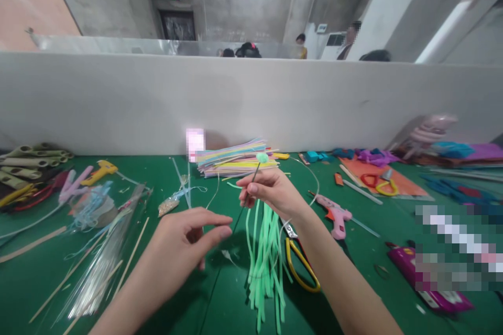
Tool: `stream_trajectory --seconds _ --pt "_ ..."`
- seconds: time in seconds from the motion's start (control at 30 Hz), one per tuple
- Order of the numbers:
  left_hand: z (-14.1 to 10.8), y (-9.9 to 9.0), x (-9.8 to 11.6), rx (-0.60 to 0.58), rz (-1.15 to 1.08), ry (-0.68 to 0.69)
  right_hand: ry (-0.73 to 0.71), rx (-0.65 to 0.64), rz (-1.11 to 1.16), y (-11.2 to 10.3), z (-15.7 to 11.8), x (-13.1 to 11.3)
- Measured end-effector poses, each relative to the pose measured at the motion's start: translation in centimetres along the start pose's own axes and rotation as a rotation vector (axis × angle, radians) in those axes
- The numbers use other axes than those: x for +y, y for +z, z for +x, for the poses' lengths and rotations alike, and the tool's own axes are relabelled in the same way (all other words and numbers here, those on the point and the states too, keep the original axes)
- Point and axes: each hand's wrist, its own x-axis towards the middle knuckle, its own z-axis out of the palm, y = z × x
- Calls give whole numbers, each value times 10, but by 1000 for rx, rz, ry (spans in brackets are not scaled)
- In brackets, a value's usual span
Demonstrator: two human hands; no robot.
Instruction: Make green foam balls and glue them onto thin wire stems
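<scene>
My right hand (267,191) pinches a thin dark stem (255,171) between thumb and fingers. A small fluffy pale green tuft (262,157) sits on its upper end. The stem slants down to the left, its lower part close to the fingertips of my left hand (196,233). That hand has thumb and forefinger stretched out with a small gap between them, and nothing shows in it. Below my right hand lies a loose bundle of light green pipe cleaners (264,261). Scissors with yellow handles (301,267) lie partly under my right forearm.
A pile of pastel pipe cleaners (231,159) lies by the white partition (157,99). To the right are a pink glue gun (334,214) and a purple packet (428,277). A yellow glue gun (100,171) and clear plastic sleeves (102,267) lie left. Other people are beyond the partition.
</scene>
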Motion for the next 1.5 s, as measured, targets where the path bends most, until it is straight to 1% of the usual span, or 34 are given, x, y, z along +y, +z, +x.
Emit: stream_trajectory --seconds 0.07,0.1,0.17,0.23,0.33,0.43,0.5,0.57,0.7,0.77,0.83,0.97,1.1,1.17,1.27,1.37,1.43,1.5 --pt "-1 8 -1 -65 -17 -104 17 -27 -40 2 3 1" --pt "0 11 -1 -86 -12 -135 31 -38 -69 3 5 1" --pt "4 12 -4 -87 -9 -165 76 -48 -150 2 8 2" --pt "11 10 -10 -58 -9 -192 150 -34 -272 -4 9 4" --pt "24 4 -24 -27 4 -216 320 45 -533 -22 8 12" --pt "36 1 -39 -35 7 -228 514 140 -808 -38 7 29" --pt "41 2 -46 -43 5 -238 606 177 -944 -40 7 43" --pt "44 4 -50 -52 -1 -244 668 200 -1041 -37 8 57" --pt "43 5 -52 -55 -16 -243 754 226 -1137 -24 13 81" --pt "42 4 -52 -52 -22 -244 782 229 -1136 -21 14 89" --pt "42 3 -53 -52 -29 -244 798 225 -1097 -23 14 92" --pt "42 1 -58 -51 -46 -240 800 237 -953 -37 11 88" --pt "41 0 -62 -46 -63 -240 731 289 -773 -50 3 70" --pt "41 0 -64 -47 -71 -239 640 321 -679 -54 -2 58" --pt "40 0 -65 -58 -80 -239 448 377 -556 -57 -11 38" --pt "40 0 -67 -62 -84 -244 284 430 -497 -58 -19 17" --pt "41 0 -68 -55 -84 -248 220 437 -513 -59 -24 6" --pt "41 0 -69 -42 -81 -250 211 408 -580 -59 -28 0"
